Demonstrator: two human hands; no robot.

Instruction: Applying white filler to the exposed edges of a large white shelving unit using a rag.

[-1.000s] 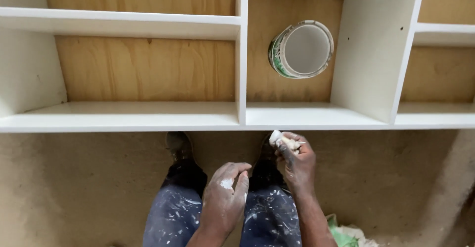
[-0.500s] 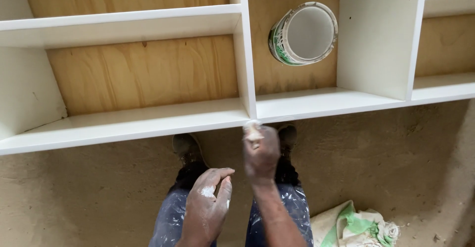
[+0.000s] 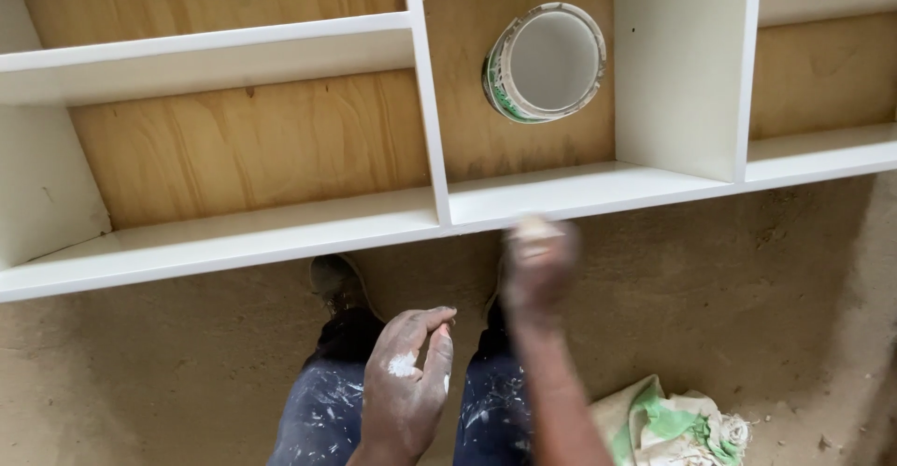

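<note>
Resting in the white shelf unit (image 3: pixel 598 195), a round green-banded tub (image 3: pixel 547 63); left hand (image 3: pixel 406 387) spread, right hand (image 3: pixel 537 265) blurred, grip unclear

Right hand (image 3: pixel 534 265) just below white shelf front edge (image 3: pixel 561 206); the edge bars the way straight ahead. Beyond it, open compartment, paint tub (image 3: pixel 547 63) at its far end. Upright divider (image 3: pixel 428 111) walls the left. Bare floor (image 3: pixel 747 279) to the right; crumpled cloth (image 3: pixel 668 424) behind.
</note>
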